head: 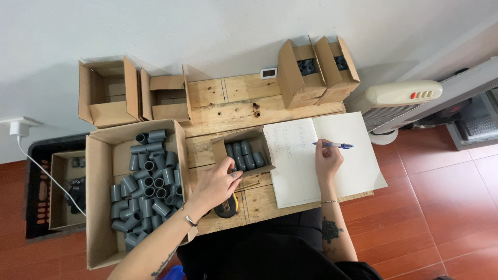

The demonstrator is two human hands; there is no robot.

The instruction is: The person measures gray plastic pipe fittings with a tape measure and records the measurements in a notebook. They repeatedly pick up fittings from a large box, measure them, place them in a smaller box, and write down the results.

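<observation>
left hand (217,181) curls its fingers over the near-left wall of the small carton (244,153) of grey pipe couplings (245,155) (rows running near to far), right hand (327,158) well to the right, pinching a blue pen (334,145) over the open notebook (321,161).

A single view is given, taken from a head-worn camera looking steeply down. The wooden table (228,111) is seen from fairly close above, with the wall (207,31) toward twelve o'clock and red floor (446,207) toward four.
</observation>
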